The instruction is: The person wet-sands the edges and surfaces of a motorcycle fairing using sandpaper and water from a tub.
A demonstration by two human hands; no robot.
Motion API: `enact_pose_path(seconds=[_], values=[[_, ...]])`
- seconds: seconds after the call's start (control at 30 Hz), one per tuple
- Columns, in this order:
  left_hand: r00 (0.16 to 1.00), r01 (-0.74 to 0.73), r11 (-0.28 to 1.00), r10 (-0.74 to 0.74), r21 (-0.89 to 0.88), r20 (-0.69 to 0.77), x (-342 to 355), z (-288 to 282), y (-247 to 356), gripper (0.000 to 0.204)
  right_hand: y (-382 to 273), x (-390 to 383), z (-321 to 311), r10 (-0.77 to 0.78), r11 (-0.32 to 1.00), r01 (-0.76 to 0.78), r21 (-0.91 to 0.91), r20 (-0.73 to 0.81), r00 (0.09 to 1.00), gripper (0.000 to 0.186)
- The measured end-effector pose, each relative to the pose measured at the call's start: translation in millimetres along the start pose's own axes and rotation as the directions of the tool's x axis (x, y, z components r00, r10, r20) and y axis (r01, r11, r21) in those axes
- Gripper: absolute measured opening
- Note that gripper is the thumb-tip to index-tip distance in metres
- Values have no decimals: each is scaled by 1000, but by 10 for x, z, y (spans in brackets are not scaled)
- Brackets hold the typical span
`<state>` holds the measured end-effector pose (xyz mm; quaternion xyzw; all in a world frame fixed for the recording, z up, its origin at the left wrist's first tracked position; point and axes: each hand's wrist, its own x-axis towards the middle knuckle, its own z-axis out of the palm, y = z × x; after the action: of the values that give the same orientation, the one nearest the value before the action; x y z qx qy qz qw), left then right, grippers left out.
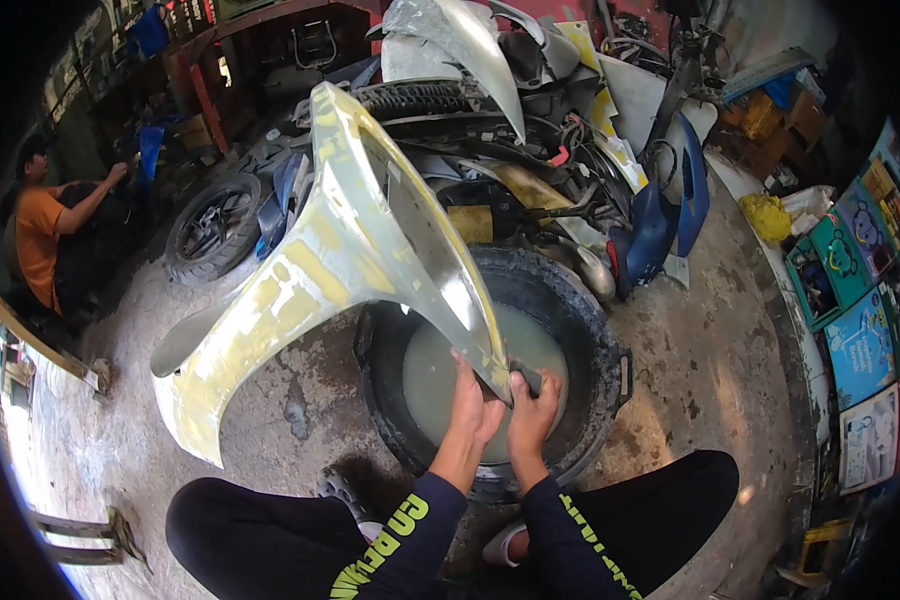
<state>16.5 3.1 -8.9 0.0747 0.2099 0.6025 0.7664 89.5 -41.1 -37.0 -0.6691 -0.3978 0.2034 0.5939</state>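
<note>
A large motorcycle body panel, patchy grey-white and yellow, spans the view from the middle to the left, tilted above a black tub of cloudy water. Its narrow lower tip is gripped by my left hand, with the thumb up along the near face and the other fingers partly hidden. At the right side of that tip, my right hand is closed on a small dark piece of what looks like sandpaper, pressed against the panel edge. The far side of the tip is hidden.
Behind the tub lies a heap of motorcycle parts and panels. A wheel rests on the concrete floor at left, near a seated person in an orange shirt. Boxes and colourful boards line the right side. My bent knees flank the tub.
</note>
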Motion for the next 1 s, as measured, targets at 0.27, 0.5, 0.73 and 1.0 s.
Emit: enact_pose_path(seconds=[0.27, 0.5, 0.73, 1.0], values=[[1000, -2, 1000, 2, -14, 13, 40, -64, -6, 71, -112, 204, 34, 3, 996, -10, 91, 77, 997, 33], [998, -28, 1000, 28, 5, 51, 60, -54, -14, 71, -54, 182, 9, -36, 999, 37, -21, 30, 999, 37], [998, -11, 1000, 12, -9, 56, 7, -18, 17, 72, -24, 67, -22, 19, 1000, -20, 20, 33, 999, 38], [1000, -16, 1000, 17, 11, -10, -24, 48, -38, 73, -79, 109, 42, 47, 996, -48, 78, 9, 999, 34]])
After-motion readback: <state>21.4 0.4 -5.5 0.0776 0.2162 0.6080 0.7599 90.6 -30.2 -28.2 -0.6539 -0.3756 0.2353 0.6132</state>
